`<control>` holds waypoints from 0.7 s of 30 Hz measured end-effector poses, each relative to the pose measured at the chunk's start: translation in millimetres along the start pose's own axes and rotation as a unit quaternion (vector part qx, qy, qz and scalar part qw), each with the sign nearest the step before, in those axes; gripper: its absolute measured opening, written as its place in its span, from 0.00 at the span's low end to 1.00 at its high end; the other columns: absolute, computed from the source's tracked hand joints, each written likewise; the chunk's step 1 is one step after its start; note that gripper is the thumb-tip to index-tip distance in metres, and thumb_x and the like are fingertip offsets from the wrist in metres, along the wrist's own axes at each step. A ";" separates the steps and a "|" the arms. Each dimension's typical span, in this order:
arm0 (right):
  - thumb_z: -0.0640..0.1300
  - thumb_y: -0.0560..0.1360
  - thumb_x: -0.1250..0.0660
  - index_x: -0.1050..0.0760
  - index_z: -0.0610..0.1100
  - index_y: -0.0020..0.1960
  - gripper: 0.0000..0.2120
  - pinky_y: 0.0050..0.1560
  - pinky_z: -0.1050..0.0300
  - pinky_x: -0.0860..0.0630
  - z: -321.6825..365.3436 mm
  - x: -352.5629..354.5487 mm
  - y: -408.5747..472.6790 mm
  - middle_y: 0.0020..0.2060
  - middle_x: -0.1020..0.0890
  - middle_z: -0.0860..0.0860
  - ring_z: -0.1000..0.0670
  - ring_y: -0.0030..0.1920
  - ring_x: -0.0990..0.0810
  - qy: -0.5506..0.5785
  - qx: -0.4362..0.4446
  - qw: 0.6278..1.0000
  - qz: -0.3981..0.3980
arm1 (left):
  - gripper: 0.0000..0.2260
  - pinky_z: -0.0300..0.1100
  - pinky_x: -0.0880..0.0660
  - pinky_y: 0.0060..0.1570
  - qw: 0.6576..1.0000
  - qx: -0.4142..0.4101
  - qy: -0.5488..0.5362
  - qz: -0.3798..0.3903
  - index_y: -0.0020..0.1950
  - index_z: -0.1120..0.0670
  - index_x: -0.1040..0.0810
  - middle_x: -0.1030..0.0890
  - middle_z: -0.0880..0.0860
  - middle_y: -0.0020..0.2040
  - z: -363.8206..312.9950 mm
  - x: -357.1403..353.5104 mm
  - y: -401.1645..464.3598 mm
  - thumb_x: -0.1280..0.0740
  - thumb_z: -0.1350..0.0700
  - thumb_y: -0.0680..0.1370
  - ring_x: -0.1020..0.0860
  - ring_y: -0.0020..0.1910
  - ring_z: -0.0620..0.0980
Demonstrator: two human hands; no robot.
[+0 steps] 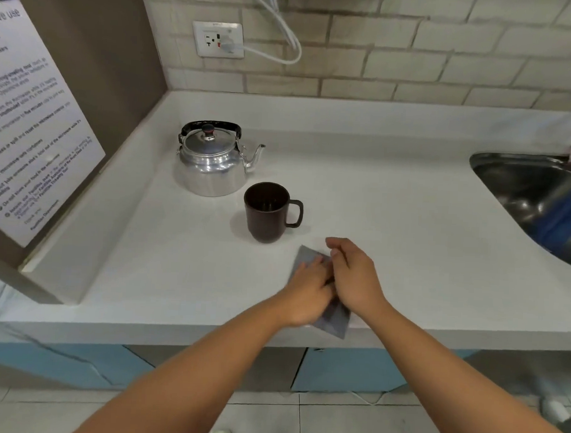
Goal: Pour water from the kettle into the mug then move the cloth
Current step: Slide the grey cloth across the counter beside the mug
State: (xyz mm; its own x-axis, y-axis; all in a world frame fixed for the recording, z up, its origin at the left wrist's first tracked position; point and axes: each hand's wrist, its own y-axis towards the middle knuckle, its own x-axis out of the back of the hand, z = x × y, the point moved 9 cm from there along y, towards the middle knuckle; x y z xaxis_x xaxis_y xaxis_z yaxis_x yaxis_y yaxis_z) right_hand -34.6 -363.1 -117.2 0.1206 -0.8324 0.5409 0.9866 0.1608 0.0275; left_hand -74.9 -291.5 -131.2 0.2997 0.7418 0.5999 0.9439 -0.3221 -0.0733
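Note:
A shiny metal kettle (211, 162) with a black handle stands on the white counter (392, 201), its spout pointing right. A dark brown mug (267, 212) stands upright just in front of it, handle to the right. A grey cloth (333, 318) lies at the counter's front edge, one corner hanging over. My left hand (305, 291) rests flat on the cloth, fingers spread. My right hand (352, 273) is over the cloth's right side with fingers curled, touching the left hand. Most of the cloth is hidden under both hands.
A steel sink (533, 201) is set into the counter at the right. A brown side panel with a printed notice (29, 133) walls the left. A wall socket (218, 39) with a white cable is on the tiled back wall. Blue cabinet doors sit below.

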 end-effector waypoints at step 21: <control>0.68 0.75 0.60 0.64 0.54 0.76 0.35 0.75 0.52 0.65 -44.6 -7.9 12.1 0.77 0.60 0.57 0.55 0.76 0.65 -0.370 0.202 0.881 0.215 | 0.23 0.43 0.58 0.74 0.941 0.096 0.265 -0.186 0.78 0.56 0.45 0.45 0.53 0.79 113.8 109.2 -52.9 0.49 0.49 0.84 0.49 0.77 0.50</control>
State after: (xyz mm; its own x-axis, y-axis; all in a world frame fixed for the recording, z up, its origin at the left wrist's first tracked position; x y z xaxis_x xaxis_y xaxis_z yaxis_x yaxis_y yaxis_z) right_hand -18.7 -378.2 -158.6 0.2211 -0.0993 0.9702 0.7302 0.6763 -0.0971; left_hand -76.4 -126.5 -152.4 -0.1195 0.3681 0.9221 0.9928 0.0517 0.1080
